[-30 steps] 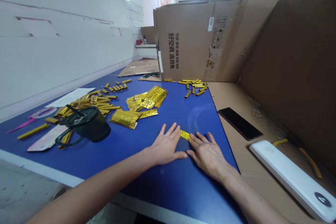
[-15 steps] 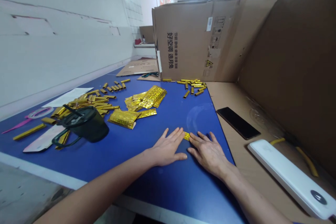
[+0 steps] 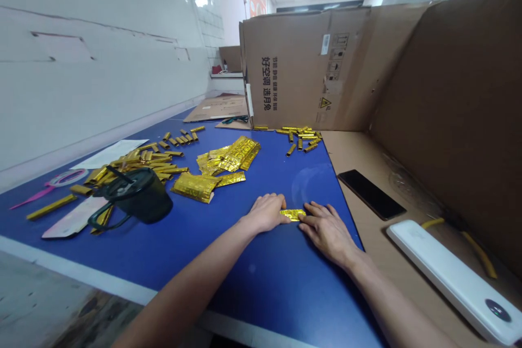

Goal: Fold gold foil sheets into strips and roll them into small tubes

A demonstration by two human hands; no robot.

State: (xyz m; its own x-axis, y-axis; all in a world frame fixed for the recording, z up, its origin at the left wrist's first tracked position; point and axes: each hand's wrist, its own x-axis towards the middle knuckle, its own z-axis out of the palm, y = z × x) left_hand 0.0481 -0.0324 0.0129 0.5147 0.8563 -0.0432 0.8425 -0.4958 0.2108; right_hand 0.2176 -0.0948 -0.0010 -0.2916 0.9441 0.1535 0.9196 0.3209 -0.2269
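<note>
A small strip of shiny gold foil paper point(image 3: 293, 215) lies on the blue tabletop between my hands. My left hand point(image 3: 266, 213) has its fingers curled, with thumb and forefinger closed on the strip's left end. At the other end, my right hand point(image 3: 329, 229) rests palm down, fingers apart, fingertips touching the strip. Beyond my left hand are a gold foil packet point(image 3: 193, 187) and a loose stack of flat gold foil sheets point(image 3: 238, 153). Short gold paper tubes point(image 3: 300, 143) lie in a cluster at the far edge.
A dark lidded mug point(image 3: 142, 198) with a straw stands at left, before a heap of gold tubes point(image 3: 153, 160). Pink-handled tape point(image 3: 69, 177) lies farther left. Cardboard walls point(image 3: 302, 76) close off the back and right. A phone point(image 3: 371, 193) and white power bank point(image 3: 444, 274) lie at right.
My left hand has gone from flat to curled, its thumb now at the strip. More of the gold strip shows as my right hand has shifted slightly right.
</note>
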